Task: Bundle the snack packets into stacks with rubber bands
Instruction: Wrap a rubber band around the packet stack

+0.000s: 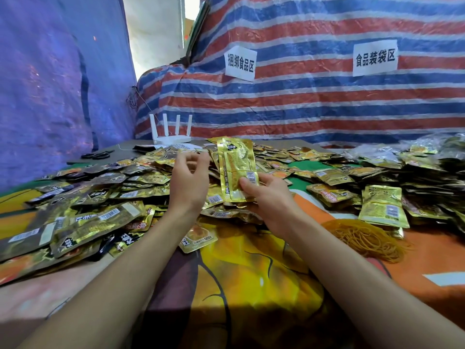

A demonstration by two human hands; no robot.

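My right hand [264,197] holds a small upright stack of gold snack packets [237,167] by its lower end, thumb across the front. My left hand [190,181] hovers just left of the stack with fingers loosely curled and nothing in it. A wide heap of loose gold and dark packets [100,197] covers the table around both hands. A pile of yellow rubber bands [367,238] lies on the cloth to the right of my right wrist. One loose packet [198,238] lies between my forearms.
A stack of gold packets [383,207] sits right of the rubber bands, with more piled at the far right. A white router [171,132] and black scissors [97,155] lie at the table's back left. Striped tarp walls close the back.
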